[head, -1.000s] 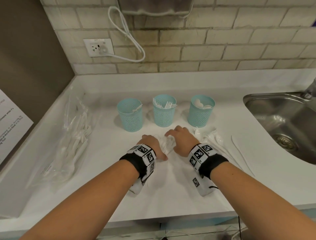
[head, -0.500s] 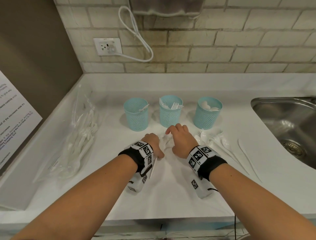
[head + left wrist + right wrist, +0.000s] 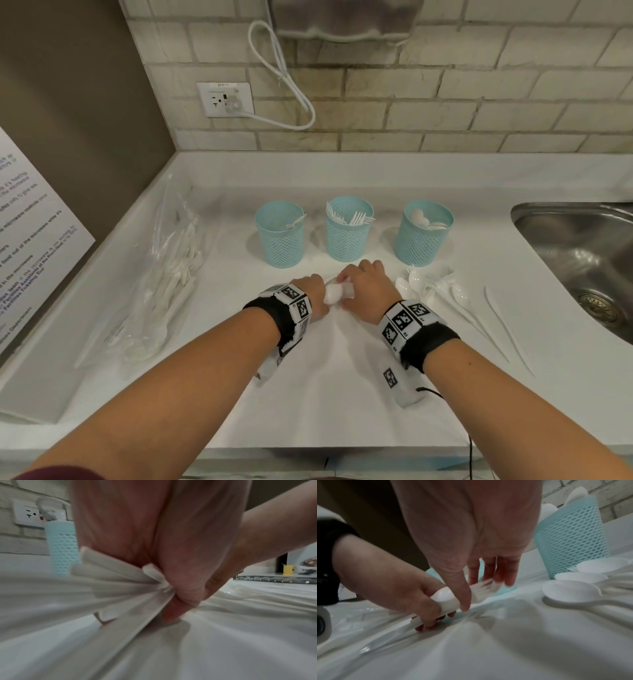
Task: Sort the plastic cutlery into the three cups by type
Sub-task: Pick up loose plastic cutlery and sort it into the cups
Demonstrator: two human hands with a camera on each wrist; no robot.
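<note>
Three teal mesh cups stand in a row: the left cup (image 3: 279, 236) with one piece in it, the middle cup (image 3: 349, 229) with forks, the right cup (image 3: 424, 234) with spoons. In front of the middle cup my left hand (image 3: 313, 291) grips a bundle of white cutlery (image 3: 334, 294) low over the white counter. The bundle's handles (image 3: 111, 572) fan out past the left hand (image 3: 180, 588). My right hand (image 3: 366, 291) reaches down over the bundle's head end (image 3: 445, 596), with its thumb in front and its fingers (image 3: 488, 577) behind, pinching blurred fork tines.
Loose spoons and forks (image 3: 431, 284) lie right of my hands, with a knife (image 3: 507, 325) farther right. A clear bag of cutlery (image 3: 171, 274) lies at the left. A steel sink (image 3: 582, 246) is at the right edge. A tiled wall stands behind the cups.
My hands have drawn closer together. The left hand now holds the bundle so that a spoon bowl shows between the hands. The right fingers have come down onto it.
</note>
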